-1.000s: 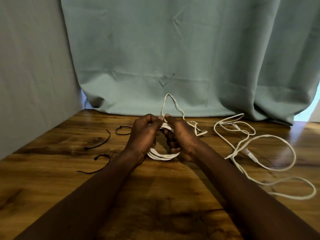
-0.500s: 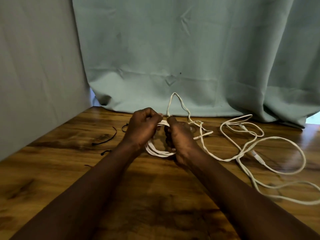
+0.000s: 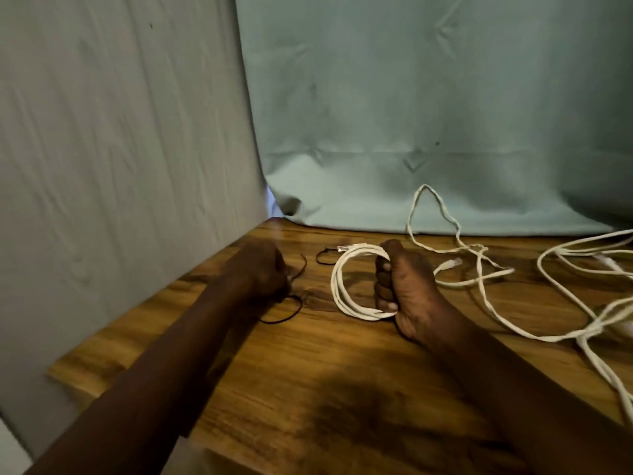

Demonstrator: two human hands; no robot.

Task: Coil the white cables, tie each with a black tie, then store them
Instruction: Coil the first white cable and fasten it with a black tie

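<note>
The right hand (image 3: 407, 286) is closed firmly around one side of the coiled white cable (image 3: 346, 286), which stands almost upright with its lower edge near the bench (image 3: 308, 389). A connector end of this coil sticks out at the top, just left of the thumb. The left hand (image 3: 260, 272) is well apart from the right one, out to its left. It is curled into a loose fist over a black tie (image 3: 284, 311) that lies on the bench. The view is blurred there, so I cannot tell if the fingers already pinch the tie or only touch it.

I judge that the step in hand is to fetch a tie for the finished coil. To do it well, the right hand should keep its grip tight so that the loops do not spring open. The left hand should take one tie only, by its end, and bring it through the middle of the coil.

A second black tie (image 3: 325, 257) lies a little further, between the two hands. To the right of the right hand, and beyond it, the loose white cables (image 3: 479, 279) lie tangled on the bench, not coiled yet. A storage place is not visible.
</note>
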